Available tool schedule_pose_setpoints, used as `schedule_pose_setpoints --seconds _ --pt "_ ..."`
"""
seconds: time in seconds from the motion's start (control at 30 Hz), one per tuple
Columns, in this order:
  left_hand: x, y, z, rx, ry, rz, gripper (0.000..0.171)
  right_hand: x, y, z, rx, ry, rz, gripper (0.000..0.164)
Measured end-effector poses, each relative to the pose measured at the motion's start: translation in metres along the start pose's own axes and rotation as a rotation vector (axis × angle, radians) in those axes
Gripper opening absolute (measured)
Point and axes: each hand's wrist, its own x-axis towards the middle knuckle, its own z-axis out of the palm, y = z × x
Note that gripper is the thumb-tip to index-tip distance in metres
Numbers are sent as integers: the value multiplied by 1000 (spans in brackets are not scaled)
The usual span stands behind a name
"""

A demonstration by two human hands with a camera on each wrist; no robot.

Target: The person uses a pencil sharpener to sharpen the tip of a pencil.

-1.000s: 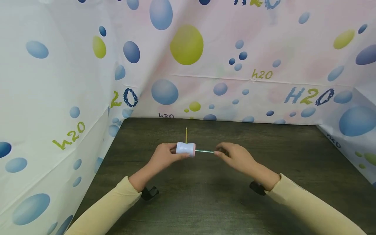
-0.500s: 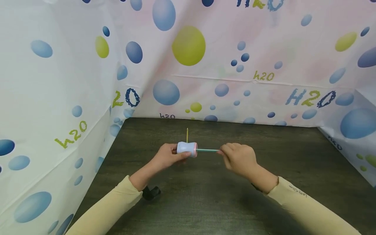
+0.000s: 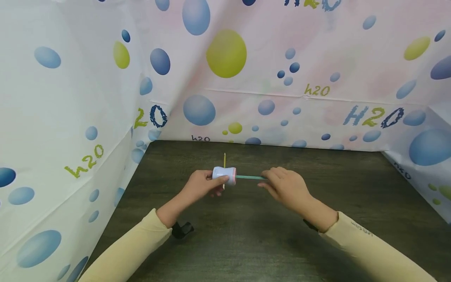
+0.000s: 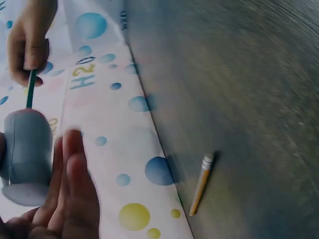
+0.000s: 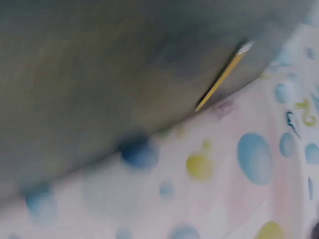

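Note:
My left hand [image 3: 201, 186] holds a pale blue, waisted pencil sharpener [image 3: 223, 172] with a pink end, its thumb lying along the near side. A green pencil [image 3: 248, 177] runs from the pink end toward my right hand [image 3: 289, 188]. In the left wrist view, the right hand [image 4: 27, 52] has its fingers and thumb around the far end of the green pencil [image 4: 31, 92]. The pencil's inner tip is hidden in the sharpener [image 4: 29, 149]. Beyond, a yellow pencil [image 3: 224, 159] lies on the table, partly covered by the sharpener in the head view.
The dark wooden table [image 3: 253, 235] meets a white sheet [image 3: 267, 51] printed with blue and green dots at the back and sides. The yellow pencil [image 5: 224, 77] lies near that back edge, its metal end toward me. Black straps [image 3: 182, 230] hang under the wrists.
My right hand has rolled over at the wrist, then partly back, its fingers loosening a little around the green pencil. The sharpener has shifted slightly up in view, uncovering the yellow pencil's near end.

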Motion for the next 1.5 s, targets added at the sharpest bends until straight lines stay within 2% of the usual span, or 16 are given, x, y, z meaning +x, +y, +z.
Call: schedule_pose_setpoints --seconds 0.1,0.23,0.3,0.4,0.57,0.67,0.73,0.8,0.93,1.0,1.1,1.2,1.27,1.33,1.4,1.5 --pt "-2 2 -4 -48 -89 -42 45 2 5 7 -254 299 -259 38" --pt "-2 1 -4 -28 -105 -30 41 3 2 5 -243 301 -245 42" --pt "-2 1 -3 34 -58 28 43 1 -2 2 -163 193 -137 48" --pt "-2 1 1 161 22 146 50 1 -4 -7 79 -92 116 41" --pt "-8 -3 8 333 107 370 55 6 7 -17 855 -615 602 29" --pt "-11 -5 9 319 113 388 57 9 15 -16 1134 -790 767 33" --pt "-11 -5 8 270 109 318 58 11 14 -15 1096 -792 736 36" --pt "-9 -6 7 182 100 212 60 12 9 -15 872 -694 600 35" --pt "-5 -6 1 -26 13 38 51 9 -4 -14 216 -347 279 45" --pt "-4 -5 -3 -98 -64 -10 44 7 -6 -11 -20 -134 114 49" --pt "-4 -4 -9 -117 -169 -31 41 5 -6 -5 -204 157 -112 49" --pt "-4 -3 -10 -63 -195 14 41 4 -3 0 -261 312 -220 41" --pt "-4 -4 -8 -12 -154 63 43 3 -3 1 -231 312 -198 43" --pt "-5 -4 -4 54 -98 131 48 0 -5 0 -167 230 -118 47" --pt "-7 -5 0 130 -34 214 52 -2 -7 -5 3 48 27 43" --pt "-10 -5 4 264 45 383 56 -2 -5 -12 517 -348 312 37"
